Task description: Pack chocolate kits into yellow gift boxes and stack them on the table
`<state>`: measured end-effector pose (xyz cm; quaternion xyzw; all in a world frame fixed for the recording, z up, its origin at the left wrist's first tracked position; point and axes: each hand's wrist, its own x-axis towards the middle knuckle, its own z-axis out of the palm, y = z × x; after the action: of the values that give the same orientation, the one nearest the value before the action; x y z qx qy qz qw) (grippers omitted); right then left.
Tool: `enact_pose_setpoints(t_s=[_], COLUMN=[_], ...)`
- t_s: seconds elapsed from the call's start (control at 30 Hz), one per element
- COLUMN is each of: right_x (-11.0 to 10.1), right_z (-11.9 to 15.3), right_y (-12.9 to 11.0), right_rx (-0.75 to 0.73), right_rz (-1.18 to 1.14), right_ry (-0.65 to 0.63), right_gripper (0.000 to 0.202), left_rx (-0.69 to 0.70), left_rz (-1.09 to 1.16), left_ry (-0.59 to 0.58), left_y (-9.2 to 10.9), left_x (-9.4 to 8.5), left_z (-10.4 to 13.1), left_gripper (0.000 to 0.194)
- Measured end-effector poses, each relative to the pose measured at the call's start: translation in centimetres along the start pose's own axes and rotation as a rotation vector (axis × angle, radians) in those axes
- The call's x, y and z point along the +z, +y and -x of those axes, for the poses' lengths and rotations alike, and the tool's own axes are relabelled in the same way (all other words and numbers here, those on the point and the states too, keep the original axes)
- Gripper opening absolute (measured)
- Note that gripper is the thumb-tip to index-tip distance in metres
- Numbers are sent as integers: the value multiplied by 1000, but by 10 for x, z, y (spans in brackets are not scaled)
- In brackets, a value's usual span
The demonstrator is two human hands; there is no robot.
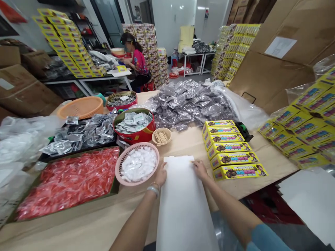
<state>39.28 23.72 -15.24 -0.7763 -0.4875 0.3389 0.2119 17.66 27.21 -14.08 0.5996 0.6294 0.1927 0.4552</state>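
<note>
A long white cardboard piece (184, 205) lies in front of me, running from the near edge of the view onto the table. My left hand (161, 175) grips its left side near the far end, a bracelet on the wrist. At the far right corner, my right hand (200, 170) has its fingers closed on the same piece. Just left of my left hand sits a pink basket (118, 173) of white packets (138, 163). Several yellow printed boxes (239, 157) stand in a row to the right of my right hand.
A small bowl of wooden sticks (161, 136), a red tub of sachets (134, 122) and a tray of red packets (75, 177) lie to the left. Behind is a heap of grey packets (191, 103). Wrapped yellow boxes (309, 122) rise at right. A person (140, 62) sits farther back.
</note>
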Motion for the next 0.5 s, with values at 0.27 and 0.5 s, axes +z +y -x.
enact_pose_setpoints(t_s=[0.27, 0.5], right_x=[6, 32], right_z=[31, 33], right_y=[-4, 5], right_rx=[-72, 2], right_rz=[-297, -339], right_ry=[67, 300], right_gripper=[40, 40], left_rx=[99, -5], left_rz=[204, 356], left_ry=[283, 421], left_y=[0, -15], left_x=[-10, 26], left_z=[43, 51], left_gripper=[22, 28])
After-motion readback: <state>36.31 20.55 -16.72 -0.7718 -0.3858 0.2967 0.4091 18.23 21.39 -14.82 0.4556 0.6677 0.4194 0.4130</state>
